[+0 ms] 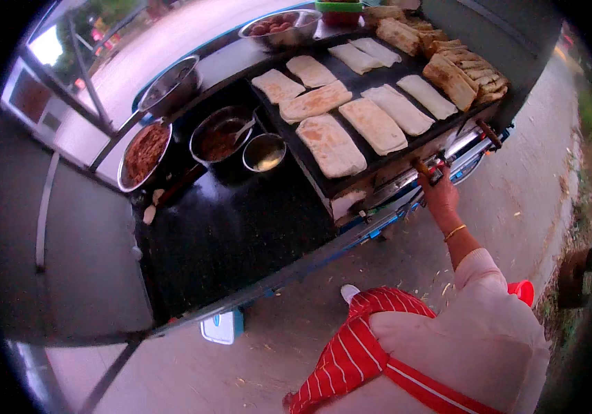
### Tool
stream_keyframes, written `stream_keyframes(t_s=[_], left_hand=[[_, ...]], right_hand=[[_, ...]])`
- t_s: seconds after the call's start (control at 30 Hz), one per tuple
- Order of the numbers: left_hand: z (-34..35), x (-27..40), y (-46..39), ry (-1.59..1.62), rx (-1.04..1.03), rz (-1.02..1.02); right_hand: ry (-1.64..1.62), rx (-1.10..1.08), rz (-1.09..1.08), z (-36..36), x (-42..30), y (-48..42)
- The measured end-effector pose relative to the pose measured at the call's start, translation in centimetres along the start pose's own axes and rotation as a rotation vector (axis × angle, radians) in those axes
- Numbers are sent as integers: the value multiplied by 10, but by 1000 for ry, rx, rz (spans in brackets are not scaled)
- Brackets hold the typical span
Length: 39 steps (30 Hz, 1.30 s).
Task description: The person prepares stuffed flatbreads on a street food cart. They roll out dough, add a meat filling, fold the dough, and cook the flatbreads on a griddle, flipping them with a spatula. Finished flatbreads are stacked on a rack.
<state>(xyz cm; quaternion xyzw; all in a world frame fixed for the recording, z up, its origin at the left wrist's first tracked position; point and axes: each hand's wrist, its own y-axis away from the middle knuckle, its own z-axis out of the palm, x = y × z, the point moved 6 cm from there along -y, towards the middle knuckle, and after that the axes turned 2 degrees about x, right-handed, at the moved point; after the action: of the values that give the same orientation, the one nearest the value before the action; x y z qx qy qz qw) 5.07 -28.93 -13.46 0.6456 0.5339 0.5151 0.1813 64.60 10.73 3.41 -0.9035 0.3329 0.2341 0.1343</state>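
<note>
My right hand [439, 194], with a gold-coloured bracelet at the wrist, grips a small handle [421, 166] on the front of the griddle [321, 178]. Its fingers partly hide what they hold. Just above lie several flat rectangular filled flatbreads; the one nearest the left corner is a browned flatbread [331, 146]. Beside it rests another lightly browned flatbread [373, 126], then paler flatbreads [427, 97]. Browned folded flatbreads [451, 80] stand stacked along the right end. My left hand is out of view.
Left of the griddle is a black worktop [233, 227]. Behind it stand a bowl of brown filling [145, 152], a dark bowl with a spatula [221, 134] and a small metal bowl [265, 152]. A bowl of eggs [280, 28] sits at the back. A blue-and-white box [222, 327] is below.
</note>
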Motion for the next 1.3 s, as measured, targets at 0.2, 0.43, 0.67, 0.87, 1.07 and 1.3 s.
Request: stream_keyframes(t_s=[0.2, 0.43, 0.67, 0.87, 1.07, 1.3], left_hand=[[-25, 68, -54, -84, -42, -4], [-113, 130, -112, -97, -85, 106], [-211, 423, -153, 88, -97, 758], [-260, 579, -301, 83, 319, 917], [-219, 673, -355, -266, 481, 886], [-164, 634, -310, -72, 48, 962]], right_hand=[[-88, 42, 30, -12, 6, 13], [-965, 238, 203, 52, 69, 87], [-872, -188, 210, 139, 49, 243], [-266, -527, -281, 107, -213, 324], [81, -555, -300, 86, -274, 338], [-236, -554, -354, 145, -305, 308]])
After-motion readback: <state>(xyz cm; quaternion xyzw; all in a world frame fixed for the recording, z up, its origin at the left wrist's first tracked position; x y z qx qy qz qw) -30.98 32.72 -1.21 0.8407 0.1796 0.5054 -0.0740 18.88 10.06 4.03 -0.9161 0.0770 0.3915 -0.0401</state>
